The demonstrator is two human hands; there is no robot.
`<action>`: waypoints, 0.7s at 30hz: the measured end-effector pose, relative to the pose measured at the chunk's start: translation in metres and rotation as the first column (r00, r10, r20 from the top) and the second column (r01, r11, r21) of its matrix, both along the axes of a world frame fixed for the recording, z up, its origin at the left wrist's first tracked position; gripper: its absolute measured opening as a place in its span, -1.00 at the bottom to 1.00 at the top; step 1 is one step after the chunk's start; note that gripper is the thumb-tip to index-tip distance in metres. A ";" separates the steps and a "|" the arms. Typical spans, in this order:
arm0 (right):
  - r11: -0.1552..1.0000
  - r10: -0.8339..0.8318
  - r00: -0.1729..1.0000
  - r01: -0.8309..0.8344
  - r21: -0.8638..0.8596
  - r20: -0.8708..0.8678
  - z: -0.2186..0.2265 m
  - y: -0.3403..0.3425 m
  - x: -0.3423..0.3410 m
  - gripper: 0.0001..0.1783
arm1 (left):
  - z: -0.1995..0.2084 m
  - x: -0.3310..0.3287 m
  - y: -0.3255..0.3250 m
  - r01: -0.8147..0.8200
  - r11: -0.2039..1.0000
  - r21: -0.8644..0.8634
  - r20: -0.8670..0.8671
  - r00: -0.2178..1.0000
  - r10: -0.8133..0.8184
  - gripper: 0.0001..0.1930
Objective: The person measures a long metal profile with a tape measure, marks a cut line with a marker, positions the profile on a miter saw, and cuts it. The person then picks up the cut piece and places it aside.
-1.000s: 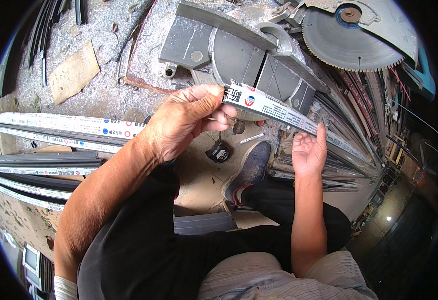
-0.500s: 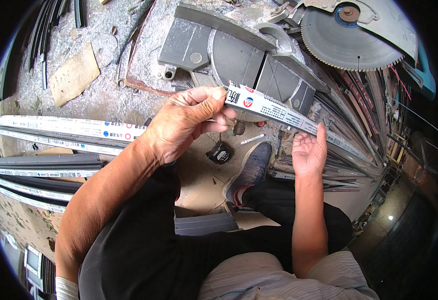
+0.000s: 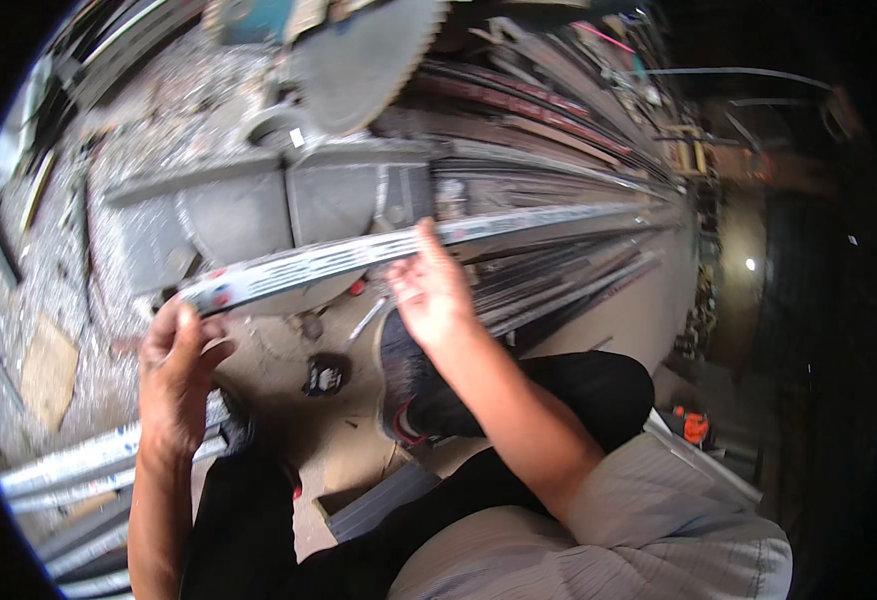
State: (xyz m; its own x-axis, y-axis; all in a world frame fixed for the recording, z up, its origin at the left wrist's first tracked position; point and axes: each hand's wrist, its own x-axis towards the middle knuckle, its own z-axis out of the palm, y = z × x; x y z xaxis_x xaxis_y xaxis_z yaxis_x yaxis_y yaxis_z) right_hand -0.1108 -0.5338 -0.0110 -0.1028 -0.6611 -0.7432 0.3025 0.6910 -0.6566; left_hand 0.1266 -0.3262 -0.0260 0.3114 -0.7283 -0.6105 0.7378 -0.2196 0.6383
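Note:
A long, narrow profile strip (image 3: 328, 262) with printed white film stretches across in front of me and runs off far to the right. My left hand (image 3: 180, 350) pinches its left end between thumb and fingers. Further along, my right hand (image 3: 430, 290) grips the strip from below, thumb on the far side and fingers curled under it. Just beyond the strip is the grey base (image 3: 233, 215) of a mitre saw, with the strip crossing in front of it, apparently held above. The round toothed saw blade (image 3: 363, 65) stands raised behind the base. The picture is smeared by motion.
Several film-covered profiles (image 3: 78, 465) lie at the lower left. Dark profiles (image 3: 558, 285) are stacked to the right. A tape measure (image 3: 328, 374) and a white marker (image 3: 367, 316) lie on the floor by my shoe (image 3: 403, 370). Shavings and a cardboard piece (image 3: 50, 372) lie left.
My view has turned to the right, so the saw appears further left. The strip now slants upward to the right, and my right hand's fingers have closed more on it.

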 end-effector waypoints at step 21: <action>0.932 0.362 0.903 -0.343 -0.120 0.231 -0.029 0.075 0.121 -0.35 | -0.059 0.113 0.066 -0.383 0.902 -0.200 0.169 0.893 0.417 -0.50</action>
State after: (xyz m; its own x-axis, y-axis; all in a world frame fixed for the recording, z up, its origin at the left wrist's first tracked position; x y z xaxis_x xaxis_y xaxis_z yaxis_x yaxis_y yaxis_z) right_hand 0.0106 -0.4589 -0.0403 0.3260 -0.6751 -0.6618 0.2058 0.7339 -0.6473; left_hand 0.2392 -0.2601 -0.0854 0.7008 -0.5967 -0.3908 0.5927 0.1822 0.7845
